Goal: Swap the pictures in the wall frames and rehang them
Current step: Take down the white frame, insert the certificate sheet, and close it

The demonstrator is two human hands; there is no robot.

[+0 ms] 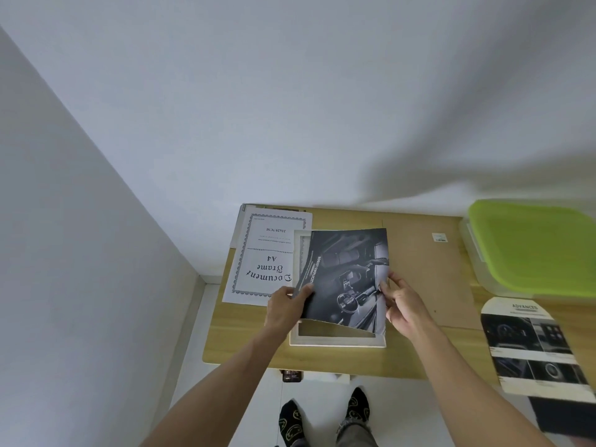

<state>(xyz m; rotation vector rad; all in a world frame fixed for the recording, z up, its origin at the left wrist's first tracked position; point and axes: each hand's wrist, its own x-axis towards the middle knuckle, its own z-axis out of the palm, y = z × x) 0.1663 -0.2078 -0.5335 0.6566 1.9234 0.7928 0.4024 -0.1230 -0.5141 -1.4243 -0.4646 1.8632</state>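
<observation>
Head view — two hands (287, 304) (401, 303) on one dark print (346, 279), perhaps over one frame (337, 340).

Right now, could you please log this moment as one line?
left hand: pinches car picture | right hand: pinches same | white frame: flat on table

Wooden table (245, 346) against the wall. At its far left corner, a white printed sheet (258, 269); beside it, near the front edge, a white frame (338, 341); brown board (429, 269) toward the middle. Along the right edge, a green-lidded box (532, 246) and a brochure (532, 346).
</observation>
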